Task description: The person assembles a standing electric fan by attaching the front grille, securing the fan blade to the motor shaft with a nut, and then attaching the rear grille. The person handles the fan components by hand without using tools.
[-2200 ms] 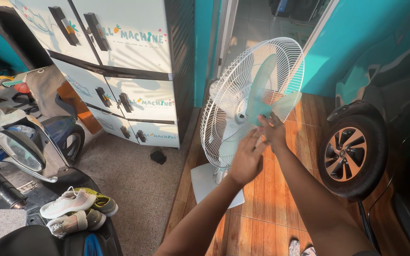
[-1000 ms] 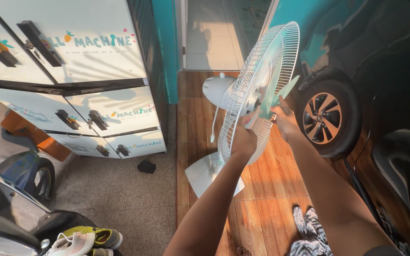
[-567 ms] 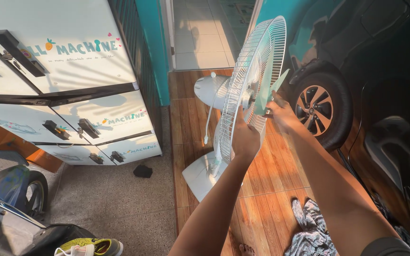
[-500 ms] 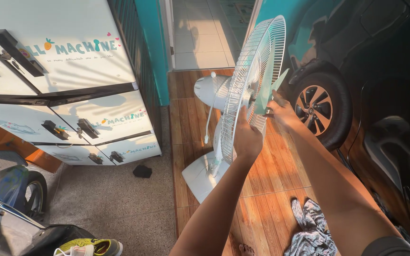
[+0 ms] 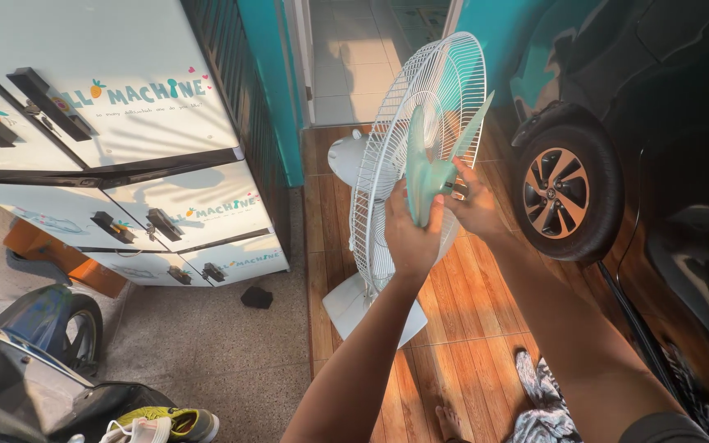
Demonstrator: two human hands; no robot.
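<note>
A white standing fan stands on the wooden floor, with only its rear wire guard fitted. The pale green blade is exposed in front of the guard. My left hand reaches up from below and grips the lower lobe of the blade. My right hand is beside it on the right, fingers pinched around the small hub cap at the blade's centre. The fan's motor housing shows behind the guard.
A white cabinet with black handles stands at the left. A dark car with its wheel is close on the right. A scooter and shoes sit at the lower left. A patterned cloth lies on the floor, and a small black object by the cabinet.
The fan head has turned so the blade faces me more. My left hand has shifted from the wire guard onto the blade's lower lobe. My right hand stays at the hub.
</note>
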